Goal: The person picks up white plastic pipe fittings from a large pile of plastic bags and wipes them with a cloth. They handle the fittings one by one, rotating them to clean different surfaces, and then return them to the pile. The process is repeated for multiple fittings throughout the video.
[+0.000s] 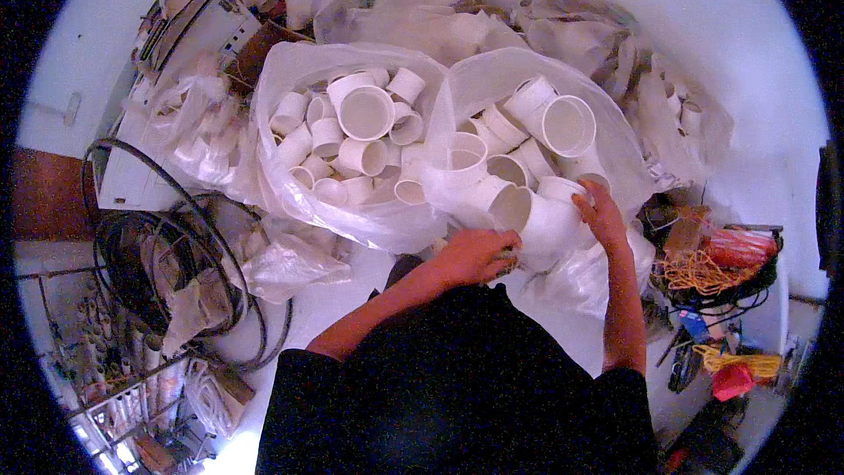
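A large white pipe fitting (556,222), shaped like an elbow or tee, lies at the near side of the right clear plastic bag (622,136). My right hand (603,215) grips its right side, fingers bent over the rim. Curled fingers close my left hand (482,257) at the near edge of the bag, just below the fitting; what they pinch is hidden, perhaps the bag's edge. More white fittings fill this bag, among them a wide-mouthed one (569,126). To its left, a second clear bag (352,227) holds several smaller white fittings (366,113).
Black coiled hose (236,286) lies at the left, near a metal rack (114,405) of pipes. Orange netting or cord (690,271) and yellow rope (738,361) sit among clutter at the right. Further plastic bags (387,18) are piled behind, against the wall.
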Demonstrator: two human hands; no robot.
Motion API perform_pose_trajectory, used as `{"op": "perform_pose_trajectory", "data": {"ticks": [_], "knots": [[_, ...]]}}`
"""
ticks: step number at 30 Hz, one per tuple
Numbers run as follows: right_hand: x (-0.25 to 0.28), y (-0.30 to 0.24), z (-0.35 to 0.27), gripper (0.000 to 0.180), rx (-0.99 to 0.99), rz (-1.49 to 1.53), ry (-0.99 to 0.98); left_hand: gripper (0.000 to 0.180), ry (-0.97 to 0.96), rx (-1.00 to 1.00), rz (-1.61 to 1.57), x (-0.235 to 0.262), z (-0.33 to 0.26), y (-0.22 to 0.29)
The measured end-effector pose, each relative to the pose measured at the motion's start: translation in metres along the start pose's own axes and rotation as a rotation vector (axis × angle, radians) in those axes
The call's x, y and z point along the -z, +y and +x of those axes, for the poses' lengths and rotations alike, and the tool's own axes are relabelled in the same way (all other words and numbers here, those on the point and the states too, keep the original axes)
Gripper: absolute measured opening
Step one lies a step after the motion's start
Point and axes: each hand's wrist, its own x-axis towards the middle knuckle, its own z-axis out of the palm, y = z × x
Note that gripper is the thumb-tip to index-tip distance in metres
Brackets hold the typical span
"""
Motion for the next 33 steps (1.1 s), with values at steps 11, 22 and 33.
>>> {"op": "perform_pose_trajectory", "data": {"ticks": [11, 22, 33], "knots": [[0.021, -0.084, -0.035, 0.035, 0.020, -0.045, 0.252, 0.053, 0.056, -0.081, -0.372, 0.022, -0.024, -0.007], [-0.041, -0.256, -0.007, 0.017, 0.495, 0.298, 0.064, 0.029, 0.652, 0.358, -1.074, 0.074, -0.117, -0.024], [-0.213, -0.332, 0.106, 0.043, 0.664, -0.138, -0.155, 0.016, 0.747, 0.311, -0.630, 0.102, -0.198, -0.055]]}}
